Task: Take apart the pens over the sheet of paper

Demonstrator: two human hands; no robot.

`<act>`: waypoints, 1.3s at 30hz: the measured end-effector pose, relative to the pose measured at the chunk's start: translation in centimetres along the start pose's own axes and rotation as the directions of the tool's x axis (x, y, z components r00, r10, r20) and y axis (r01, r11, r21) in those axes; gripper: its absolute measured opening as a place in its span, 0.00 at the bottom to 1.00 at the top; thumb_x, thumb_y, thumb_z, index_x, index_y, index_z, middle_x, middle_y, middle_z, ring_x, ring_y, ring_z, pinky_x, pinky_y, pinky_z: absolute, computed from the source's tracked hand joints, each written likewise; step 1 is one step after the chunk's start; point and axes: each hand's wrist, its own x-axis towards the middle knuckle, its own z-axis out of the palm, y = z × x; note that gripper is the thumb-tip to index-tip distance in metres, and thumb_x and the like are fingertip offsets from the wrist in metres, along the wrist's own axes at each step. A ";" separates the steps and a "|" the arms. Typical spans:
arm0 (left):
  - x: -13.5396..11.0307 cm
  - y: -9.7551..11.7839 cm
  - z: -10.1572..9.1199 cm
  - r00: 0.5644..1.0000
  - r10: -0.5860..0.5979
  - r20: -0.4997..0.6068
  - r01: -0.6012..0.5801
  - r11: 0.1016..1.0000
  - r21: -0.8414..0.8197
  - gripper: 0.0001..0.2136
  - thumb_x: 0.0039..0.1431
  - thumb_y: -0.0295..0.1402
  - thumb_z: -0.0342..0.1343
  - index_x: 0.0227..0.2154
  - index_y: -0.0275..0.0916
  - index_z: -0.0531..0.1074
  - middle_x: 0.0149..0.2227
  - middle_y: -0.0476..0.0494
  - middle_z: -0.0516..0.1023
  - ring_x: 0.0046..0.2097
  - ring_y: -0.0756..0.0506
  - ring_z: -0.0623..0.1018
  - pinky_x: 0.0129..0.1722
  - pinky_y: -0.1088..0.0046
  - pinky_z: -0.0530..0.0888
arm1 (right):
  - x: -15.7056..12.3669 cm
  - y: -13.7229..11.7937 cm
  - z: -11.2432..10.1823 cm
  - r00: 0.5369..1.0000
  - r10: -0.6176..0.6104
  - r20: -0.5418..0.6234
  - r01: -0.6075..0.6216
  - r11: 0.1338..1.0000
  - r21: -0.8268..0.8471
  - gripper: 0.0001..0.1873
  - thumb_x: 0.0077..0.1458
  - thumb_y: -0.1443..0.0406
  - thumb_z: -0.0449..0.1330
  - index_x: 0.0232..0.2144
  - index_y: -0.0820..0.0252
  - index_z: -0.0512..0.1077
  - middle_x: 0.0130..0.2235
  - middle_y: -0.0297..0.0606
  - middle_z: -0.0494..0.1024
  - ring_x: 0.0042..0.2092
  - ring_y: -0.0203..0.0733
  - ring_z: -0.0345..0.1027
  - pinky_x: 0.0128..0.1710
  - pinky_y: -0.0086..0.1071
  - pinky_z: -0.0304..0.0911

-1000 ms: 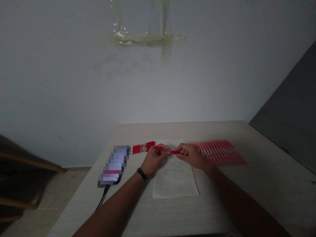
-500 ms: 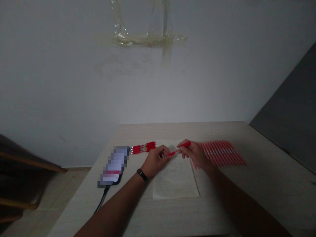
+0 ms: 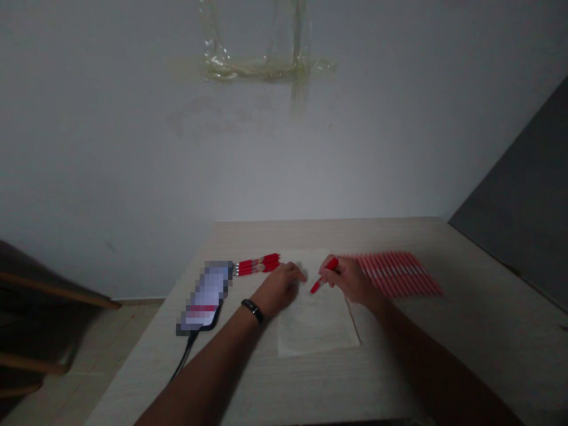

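My right hand (image 3: pixel 344 278) is closed around a red pen (image 3: pixel 316 286). The pen slants down to the left, its lower end at or just over a sheet of white paper (image 3: pixel 315 334); whether it touches I cannot tell. My left hand (image 3: pixel 284 286) rests on the sheet's left part, holding nothing, its fingers loosely apart and partly hidden by the hand itself. Close behind its fingers lies a small group of red pens (image 3: pixel 255 265). To the right of my right hand, a long row of red pens (image 3: pixel 399 273) lies side by side, partly covered by that hand.
A phone (image 3: pixel 206 296), its screen blurred out, lies on the table (image 3: pixel 248 390) at the left with a black cable (image 3: pixel 181 358) running from it. Behind stands a pale wall (image 3: pixel 355 148) with clear tape (image 3: pixel 257 72) on it. Wooden bars (image 3: pixel 57 290) show at the far left.
My left hand has let go of the pen's lower end and settled on the paper. My right hand has tipped the pen further down toward the sheet.
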 end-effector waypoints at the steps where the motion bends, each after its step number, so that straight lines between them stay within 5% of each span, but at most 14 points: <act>1: 0.0 -0.1 0.0 1.000 0.006 -0.002 -0.006 1.000 -0.005 0.22 0.48 0.15 0.49 0.42 0.40 0.77 0.46 0.40 0.76 0.48 0.42 0.75 0.52 0.63 0.72 | 0.0 0.0 0.0 1.000 0.000 -0.006 0.000 1.000 -0.007 0.11 0.61 0.59 0.59 0.30 0.60 0.73 0.24 0.32 0.72 0.25 0.33 0.64 0.25 0.26 0.58; 15: 0.0 -0.3 0.0 0.999 0.041 0.008 -0.041 0.999 0.004 0.22 0.49 0.14 0.49 0.42 0.41 0.78 0.46 0.41 0.76 0.49 0.43 0.75 0.53 0.63 0.72 | -0.2 -0.5 -0.1 0.998 -0.036 0.053 0.038 0.999 -0.038 0.10 0.61 0.60 0.59 0.32 0.60 0.75 0.24 0.31 0.72 0.25 0.33 0.62 0.24 0.26 0.55; 21: 0.1 -0.2 0.0 0.999 0.031 0.014 -0.031 1.000 -0.003 0.21 0.49 0.14 0.49 0.41 0.40 0.78 0.47 0.40 0.76 0.49 0.43 0.75 0.53 0.63 0.72 | -0.1 -0.1 -0.4 0.995 -0.031 -0.093 0.021 0.994 -0.111 0.10 0.61 0.60 0.59 0.30 0.59 0.73 0.24 0.31 0.70 0.25 0.33 0.62 0.24 0.26 0.56; 26: 0.1 -0.1 0.0 0.999 0.037 0.006 -0.037 0.999 0.002 0.21 0.49 0.14 0.49 0.40 0.40 0.78 0.46 0.40 0.77 0.48 0.43 0.75 0.52 0.63 0.73 | -0.1 -0.1 -0.2 0.999 -0.038 0.025 0.039 0.997 -0.063 0.11 0.61 0.58 0.58 0.32 0.59 0.74 0.24 0.32 0.71 0.24 0.33 0.62 0.24 0.26 0.56; 32: 0.1 -0.2 0.0 0.999 0.035 0.002 -0.035 0.999 -0.019 0.21 0.48 0.14 0.50 0.40 0.40 0.78 0.47 0.40 0.77 0.48 0.43 0.76 0.52 0.63 0.73 | 0.0 -0.3 -0.6 0.988 -0.038 -0.147 0.010 0.983 -0.185 0.12 0.61 0.59 0.58 0.29 0.59 0.72 0.24 0.32 0.71 0.24 0.33 0.61 0.22 0.26 0.54; 39: 0.1 0.1 -0.1 1.000 0.020 -0.013 -0.020 0.999 -0.032 0.20 0.49 0.15 0.50 0.39 0.40 0.78 0.46 0.40 0.77 0.47 0.43 0.76 0.51 0.64 0.73 | 0.4 -0.1 -1.2 0.939 0.019 -0.343 -0.058 0.993 -0.106 0.13 0.59 0.55 0.59 0.34 0.59 0.74 0.25 0.34 0.73 0.26 0.36 0.66 0.24 0.28 0.60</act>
